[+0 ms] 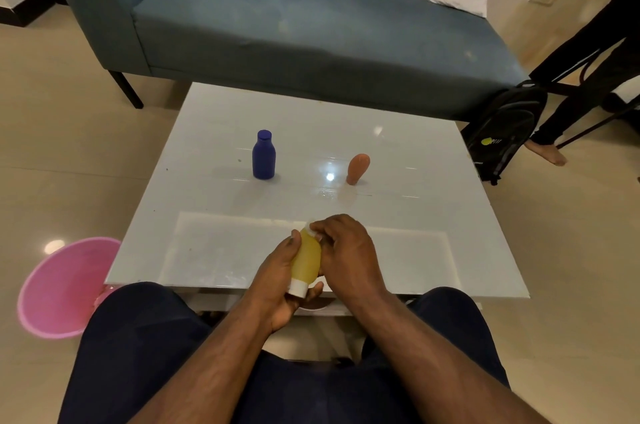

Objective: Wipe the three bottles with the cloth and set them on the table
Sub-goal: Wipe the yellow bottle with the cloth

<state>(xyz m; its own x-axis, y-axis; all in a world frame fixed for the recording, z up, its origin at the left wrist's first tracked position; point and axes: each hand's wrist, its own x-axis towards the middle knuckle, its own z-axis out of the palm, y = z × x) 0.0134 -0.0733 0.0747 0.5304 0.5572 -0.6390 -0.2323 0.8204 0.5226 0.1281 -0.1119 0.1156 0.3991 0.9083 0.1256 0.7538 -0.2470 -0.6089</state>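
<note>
Both hands are meeting over the near edge of the worktop [398, 160]: the left hand [277, 285] is wrapping its fingers around the yellow bottle [306, 259], white cap pointing back toward the person, while the right hand [346, 250] is curling closed over the bottle's far end, pinching a scrap of white cloth [310, 227] there. Well beyond the hands, the blue bottle [264, 155] is standing upright ahead-left and the orange bottle [358, 168] ahead-right, apart from each other
</note>
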